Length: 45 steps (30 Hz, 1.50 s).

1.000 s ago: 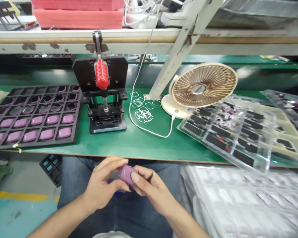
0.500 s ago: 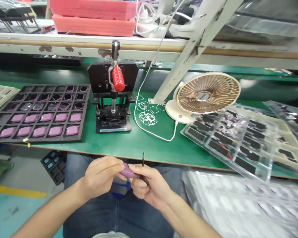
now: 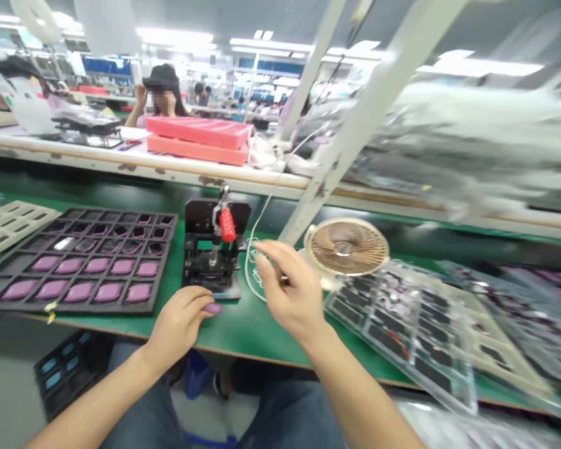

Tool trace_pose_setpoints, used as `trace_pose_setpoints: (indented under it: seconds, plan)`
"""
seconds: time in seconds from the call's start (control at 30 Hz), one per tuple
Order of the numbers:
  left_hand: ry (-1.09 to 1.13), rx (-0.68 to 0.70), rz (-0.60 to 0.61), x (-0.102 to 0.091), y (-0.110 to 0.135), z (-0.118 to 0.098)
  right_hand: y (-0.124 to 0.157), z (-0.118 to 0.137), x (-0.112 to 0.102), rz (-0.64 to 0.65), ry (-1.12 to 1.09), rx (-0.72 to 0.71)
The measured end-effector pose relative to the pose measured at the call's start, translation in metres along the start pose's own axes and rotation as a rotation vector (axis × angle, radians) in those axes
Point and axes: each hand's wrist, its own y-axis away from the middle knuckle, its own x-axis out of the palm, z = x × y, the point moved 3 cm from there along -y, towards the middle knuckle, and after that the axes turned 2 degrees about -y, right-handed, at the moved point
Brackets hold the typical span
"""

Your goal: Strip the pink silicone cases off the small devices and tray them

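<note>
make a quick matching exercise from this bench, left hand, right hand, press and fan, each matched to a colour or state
Column one
1. left hand
2. right hand
3. hand press
4. desk fan

Column two
a. has a red grip
b. raised above the green bench, fingers spread
c. has a purple piece at its fingertips
d. tan and cream, behind the clear tray

Right pairs: 1-c, 2-b, 3-a, 4-d

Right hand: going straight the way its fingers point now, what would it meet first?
Probably the white cable, then the black press beyond it; the right hand sits above the bench, so depth is unclear.
</note>
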Motion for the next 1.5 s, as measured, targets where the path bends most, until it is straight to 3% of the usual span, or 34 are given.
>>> trace_pose_setpoints:
  seconds: [0.1, 0.17, 0.27, 0.33, 0.43, 0.5, 0.53, 0.57, 0.67, 0.73, 0.8, 0.9, 1.03, 1.13, 1.2, 1.33, 1.43, 1.5]
  plan:
    - [-0.07, 0.02, 0.043, 0.025, -0.007, 0.011, -0.043, 0.005, 0.01, 0.096, 0.153, -0.319]
    - [-0.105, 0.067, 0.071, 0.039, -0.002, 0.017, -0.054, 0.0, 0.021, 0.157, 0.239, -0.405]
    - [-0.132, 0.108, 0.082, 0.049, 0.007, 0.027, -0.063, -0.003, 0.03, 0.13, 0.288, -0.503]
    - [-0.135, 0.115, 0.081, 0.049, 0.008, 0.03, -0.076, 0.005, 0.029, 0.088, 0.257, -0.486]
    - [-0.1, 0.106, 0.071, 0.04, 0.005, 0.024, -0.101, 0.02, 0.017, -0.115, 0.188, -0.354]
    - [-0.044, 0.064, 0.037, 0.028, 0.005, 0.017, -0.103, 0.024, 0.011, -0.242, 0.174, -0.286]
    - [-0.017, 0.021, 0.008, 0.02, 0.008, 0.014, -0.096, 0.021, 0.012, -0.231, 0.197, -0.26]
    - [0.004, -0.035, -0.028, 0.012, 0.012, 0.012, -0.084, 0.015, 0.016, -0.157, 0.238, -0.243]
    - [0.026, -0.216, -0.12, -0.014, 0.034, 0.008, -0.022, -0.019, 0.043, 0.231, 0.377, -0.217]
    - [0.031, -0.281, -0.15, -0.027, 0.051, 0.007, 0.016, -0.044, 0.062, 0.379, 0.408, -0.198]
    - [0.03, -0.291, -0.165, -0.036, 0.061, 0.005, 0.036, -0.064, 0.08, 0.466, 0.434, -0.16]
    - [-0.019, -0.263, -0.161, -0.043, 0.064, 0.004, 0.032, -0.081, 0.1, 0.576, 0.495, -0.09]
    - [-0.148, -0.189, -0.171, -0.048, 0.047, 0.005, 0.011, -0.086, 0.11, 0.66, 0.527, -0.055]
    - [-0.259, -0.097, -0.18, -0.041, 0.02, 0.007, 0.015, -0.082, 0.101, 0.636, 0.508, -0.068]
    - [-0.302, -0.053, -0.139, -0.025, 0.0, 0.011, 0.028, -0.077, 0.086, 0.584, 0.504, -0.062]
    - [-0.356, -0.018, 0.008, 0.016, -0.036, 0.021, 0.064, -0.067, 0.044, 0.34, 0.458, -0.07]
    - [-0.384, -0.023, 0.076, 0.036, -0.047, 0.028, 0.092, -0.059, 0.013, 0.162, 0.374, -0.117]
    - [-0.378, -0.014, 0.114, 0.042, -0.048, 0.032, 0.108, -0.054, 0.001, 0.154, 0.351, -0.103]
